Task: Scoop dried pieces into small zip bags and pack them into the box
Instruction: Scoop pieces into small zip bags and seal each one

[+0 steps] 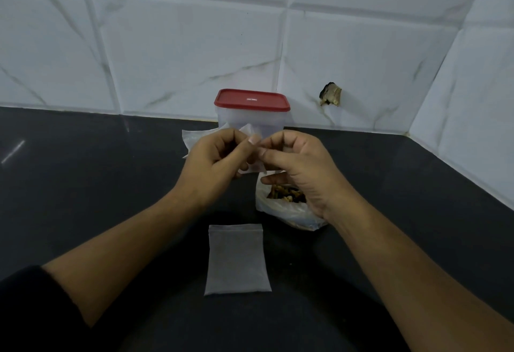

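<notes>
Both hands are raised above the middle of the dark counter (pixel 105 184), working together on a small clear zip bag (pixel 256 167) held between them. The left hand (pixel 214 157) pinches the bag's top edge between thumb and curled fingers, and the right hand (pixel 300 168) pinches the same edge just beside it, its thumb stretched out underneath; the plastic is so thin and see-through that I cannot tell whether the bag's mouth is open or sealed. Behind the hands, close to the counter's back edge where it meets the white marbled tile wall (pixel 167 45), stands a clear plastic box (pixel 251 119) with a red lid (pixel 251 100) seated on top. A crumpled piece of clear plastic (pixel 192 137) lies just left of the box, partly hidden by the left hand. Under the right hand and wrist, a larger open plastic bag (pixel 289 209) rests on the counter with brown and yellowish dried pieces (pixel 286 194) showing in its mouth. Nearer the front edge, between the two forearms, a second small zip bag (pixel 237 260) lies flat and looks empty, its zip end pointing toward the box. A dark sleeve (pixel 33 310) covers the left upper arm at the lower left corner. To the right of the box, a tile has a dark broken hole (pixel 330 94).
</notes>
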Motion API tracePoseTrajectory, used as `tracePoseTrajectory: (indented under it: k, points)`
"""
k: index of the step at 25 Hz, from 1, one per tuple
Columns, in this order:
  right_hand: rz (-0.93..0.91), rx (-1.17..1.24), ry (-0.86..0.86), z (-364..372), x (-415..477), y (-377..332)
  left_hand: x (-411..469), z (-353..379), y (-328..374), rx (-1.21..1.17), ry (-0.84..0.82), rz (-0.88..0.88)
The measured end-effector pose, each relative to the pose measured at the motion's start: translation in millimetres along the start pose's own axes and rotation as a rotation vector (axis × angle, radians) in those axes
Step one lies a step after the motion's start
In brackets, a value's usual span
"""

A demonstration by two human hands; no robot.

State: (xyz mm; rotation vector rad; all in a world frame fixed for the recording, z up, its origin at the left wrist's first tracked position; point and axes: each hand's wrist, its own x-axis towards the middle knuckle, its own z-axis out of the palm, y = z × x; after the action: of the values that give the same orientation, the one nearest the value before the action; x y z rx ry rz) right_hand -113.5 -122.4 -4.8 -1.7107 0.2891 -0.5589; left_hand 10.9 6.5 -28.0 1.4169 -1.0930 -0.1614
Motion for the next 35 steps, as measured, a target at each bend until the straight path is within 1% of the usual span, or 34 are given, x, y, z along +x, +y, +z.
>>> tracePoseTrajectory:
  k: [4,7,11,14,18,22,23,25,27,29,30,32,35]
  points:
    - [-0.032,-0.079,0.024,-1,1,1,2,-4,-1,0.039,-0.007,-0.004]
    - [-0.049,-0.101,0.027,-3,3,2,4,-7,-2,0.026,0.013,-0.027]
    - [-0.13,-0.207,0.017,-1,2,4,3,-4,-1,0.007,0.015,-0.062]
    - [-0.121,-0.187,0.029,0,1,3,4,-5,-1,-0.012,0.021,-0.072]
    - [-0.046,-0.134,0.051,-2,1,3,4,-6,0,0.043,-0.028,-0.055]
    - [-0.053,-0.129,0.164,-1,3,7,4,-6,0,0.09,-0.032,-0.067]
    - [-0.077,-0.159,0.201,-1,4,7,4,-6,1,0.09,-0.033,-0.082]
    - [-0.2,-0.336,0.255,-3,4,9,4,-5,2,0.097,-0.041,-0.1]
    - [-0.371,-0.583,0.227,-5,3,9,3,-4,3,0.114,-0.052,-0.102]
    - [-0.465,-0.79,0.16,-3,2,9,3,-4,5,0.115,-0.05,-0.101]
    - [-0.458,-0.856,0.138,-2,2,9,3,-4,5,0.118,-0.049,-0.094]
    - [-0.372,-0.896,0.112,-2,2,9,2,-4,7,0.128,-0.056,-0.078]
    - [-0.287,-0.783,0.113,-4,2,10,0,-3,8,0.17,-0.07,-0.012]
